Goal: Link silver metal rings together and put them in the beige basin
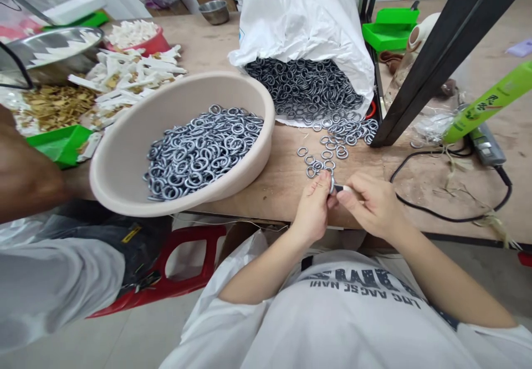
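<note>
Near the table's front edge my two hands meet. A grey metal-looking ring (332,184) is pinched upright between the thumb and fingers of my left hand (312,207). My right hand (373,204) is closed on a small tool (339,188) with a dark tip and a pale end; its exact kind is hard to make out. The dark tip touches or nearly touches the ring. Loose rings (326,154) lie just beyond my hands, trailing from a white sack (307,20) full of them. To the left, a beige basin (120,153) holds a large heap of similar rings.
A black metal post (436,59) rises at the right, near a corded device (487,144) and a green packet (490,103). White strips (124,75), bowls and a green tray (62,144) crowd the left. Beside me a co-worker's arm (25,175) reaches in.
</note>
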Demonstrator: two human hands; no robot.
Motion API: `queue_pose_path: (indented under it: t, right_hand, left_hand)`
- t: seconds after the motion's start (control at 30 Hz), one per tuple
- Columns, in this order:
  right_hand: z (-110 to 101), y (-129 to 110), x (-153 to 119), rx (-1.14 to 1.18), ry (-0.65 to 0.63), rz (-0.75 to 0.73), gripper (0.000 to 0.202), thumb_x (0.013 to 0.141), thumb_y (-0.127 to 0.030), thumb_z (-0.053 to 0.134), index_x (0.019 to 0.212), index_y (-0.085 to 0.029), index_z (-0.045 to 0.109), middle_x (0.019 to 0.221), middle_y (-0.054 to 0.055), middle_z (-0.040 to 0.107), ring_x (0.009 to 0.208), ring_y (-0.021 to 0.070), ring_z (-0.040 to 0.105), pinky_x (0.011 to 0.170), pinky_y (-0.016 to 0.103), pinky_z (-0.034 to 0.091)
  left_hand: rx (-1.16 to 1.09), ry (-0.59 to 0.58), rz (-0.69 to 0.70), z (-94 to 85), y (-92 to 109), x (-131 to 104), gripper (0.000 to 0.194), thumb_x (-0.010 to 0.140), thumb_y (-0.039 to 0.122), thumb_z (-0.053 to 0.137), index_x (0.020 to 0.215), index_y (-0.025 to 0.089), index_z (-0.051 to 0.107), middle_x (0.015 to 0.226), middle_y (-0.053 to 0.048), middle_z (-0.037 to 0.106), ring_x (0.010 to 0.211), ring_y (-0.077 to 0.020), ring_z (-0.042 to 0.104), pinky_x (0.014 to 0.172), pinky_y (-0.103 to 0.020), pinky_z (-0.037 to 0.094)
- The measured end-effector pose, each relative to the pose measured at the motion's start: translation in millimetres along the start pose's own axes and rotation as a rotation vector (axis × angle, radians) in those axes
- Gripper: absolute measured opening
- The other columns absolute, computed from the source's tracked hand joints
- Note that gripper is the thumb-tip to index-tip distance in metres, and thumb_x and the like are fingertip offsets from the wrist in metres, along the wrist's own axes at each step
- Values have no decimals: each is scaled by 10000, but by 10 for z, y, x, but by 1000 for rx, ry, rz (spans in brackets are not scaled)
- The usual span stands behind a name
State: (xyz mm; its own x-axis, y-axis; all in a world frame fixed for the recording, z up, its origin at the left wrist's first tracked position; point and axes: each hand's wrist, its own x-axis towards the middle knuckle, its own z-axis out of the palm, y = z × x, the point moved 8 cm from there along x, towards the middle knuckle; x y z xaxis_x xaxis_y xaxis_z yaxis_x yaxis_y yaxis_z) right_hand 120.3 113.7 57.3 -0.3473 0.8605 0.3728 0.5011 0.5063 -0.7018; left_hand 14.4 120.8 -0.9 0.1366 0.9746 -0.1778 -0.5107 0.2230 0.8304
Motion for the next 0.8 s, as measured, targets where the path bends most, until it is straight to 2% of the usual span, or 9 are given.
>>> queue_pose_path:
  t: [0.13, 0.37, 0.43, 0.53, 0.57, 0.63, 0.7, 0.8]
  right_hand:
    - [65, -48, -66, -148, -48, -36, 331, 973, -436, 540, 735, -206, 523, 717, 8, 552, 610, 128, 448, 591, 300, 284]
    - [139, -60, -62, -179, -84, -42, 402, 983, -459, 513, 677, -207, 447, 643, -11, 501, 575, 119, 427, 578, 302, 251]
    - [100, 77, -19, -153, -60, 16, 435, 992, -478, 491, 656, -210, 422, 598, -24, 455, 555, 119, 413, 567, 299, 242]
    - [-81, 458, 89, -111, 92, 208, 482, 1008, -529, 429, 640, -218, 413, 548, -34, 398, 530, 127, 400, 544, 297, 231]
    - [-114, 566, 132, -120, 113, 249, 480, 1010, -536, 418, 651, -218, 443, 552, -31, 418, 538, 133, 416, 544, 297, 234]
    - [-89, 681, 236, -197, 76, 254, 435, 993, -540, 458, 720, -214, 550, 621, -9, 522, 592, 153, 477, 560, 299, 250]
    - [35, 686, 333, -309, -15, 190, 324, 941, -523, 574, 890, -216, 664, 798, 32, 643, 706, 186, 552, 594, 302, 281]
    - [266, 645, 417, -409, -124, 106, 304, 871, -434, 697, 1110, -246, 705, 1016, 73, 677, 837, 223, 601, 640, 307, 323]
  left_hand:
    - [-33, 75, -23, -2, 28, -29, 564, 752, 655, 707, 644, 177, 427, 589, 62, 349, 519, -61, 274, 491, -216, 254]
    - [-68, 110, -30, -19, -42, -60, 594, 732, 683, 705, 645, 183, 397, 577, 72, 329, 505, -55, 249, 480, -219, 242]
    - [-36, 65, -51, -6, -88, -89, 583, 760, 674, 687, 632, 185, 397, 546, 75, 327, 483, -55, 255, 483, -219, 264]
    - [24, -52, -71, 1, -111, -129, 563, 835, 660, 613, 599, 185, 424, 487, 70, 319, 452, -64, 282, 507, -230, 322]
    - [25, -56, -59, -40, -87, -128, 554, 853, 648, 598, 595, 185, 435, 471, 70, 316, 446, -67, 290, 520, -233, 345]
    - [16, 2, -4, -196, 9, -101, 515, 875, 608, 599, 614, 183, 471, 462, 65, 351, 444, -71, 325, 543, -234, 381]
    - [41, 65, 54, -368, 121, -55, 452, 880, 562, 623, 667, 170, 548, 508, 39, 463, 477, -76, 411, 557, -225, 400]
    - [104, 98, 83, -555, 223, 23, 379, 853, 520, 678, 798, 145, 668, 631, -5, 602, 565, -87, 527, 590, -212, 431]
